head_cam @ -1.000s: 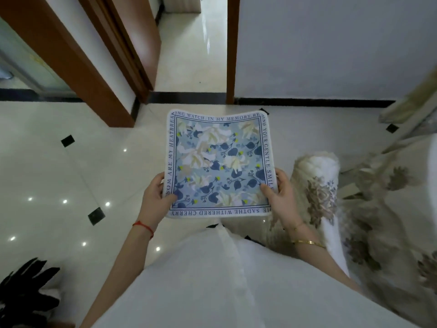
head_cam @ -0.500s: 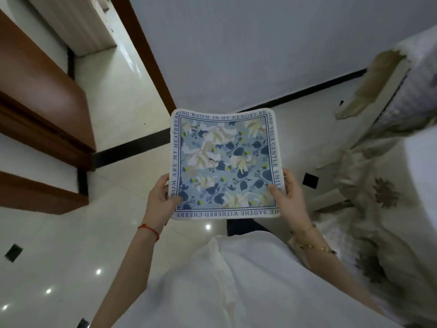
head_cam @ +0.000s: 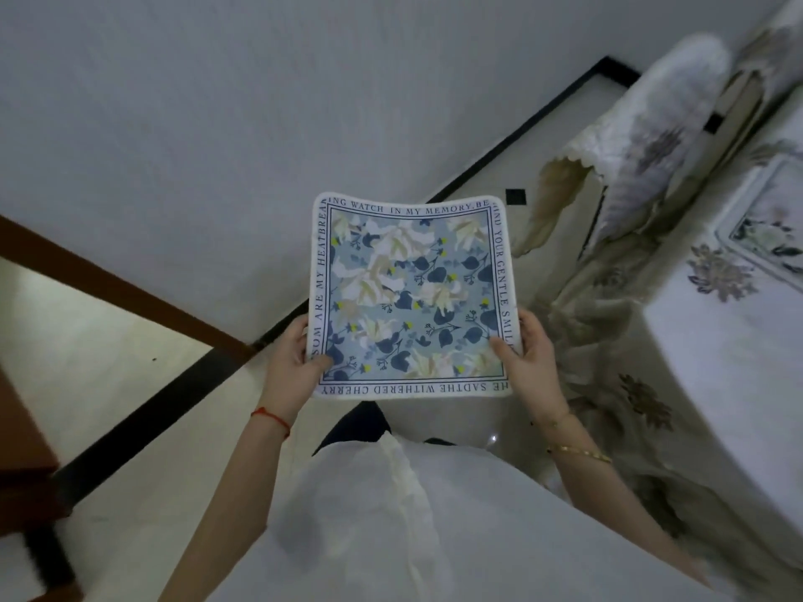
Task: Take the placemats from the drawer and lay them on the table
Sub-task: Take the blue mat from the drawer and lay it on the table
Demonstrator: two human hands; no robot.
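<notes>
A square placemat [head_cam: 410,293] with a blue floral print and a lettered border is held flat in front of me, over the floor. My left hand [head_cam: 295,362] grips its near left edge, thumb on top. My right hand [head_cam: 528,354] grips its near right edge the same way. At the right stands the table [head_cam: 730,358] under a white cloth with embroidered flowers. Another placemat [head_cam: 764,228] with a floral print lies on the table near its far edge.
A chair [head_cam: 652,136] with a white embroidered cover stands beside the table at upper right. A grey wall [head_cam: 260,102] with a black skirting line fills the top. A brown door frame [head_cam: 108,280] crosses the left. Glossy cream floor tiles lie below.
The view has swung to the right: the doorway has slid off to the left and the table with a placemat on it has come into sight. Both hands keep the same hold on the placemat.
</notes>
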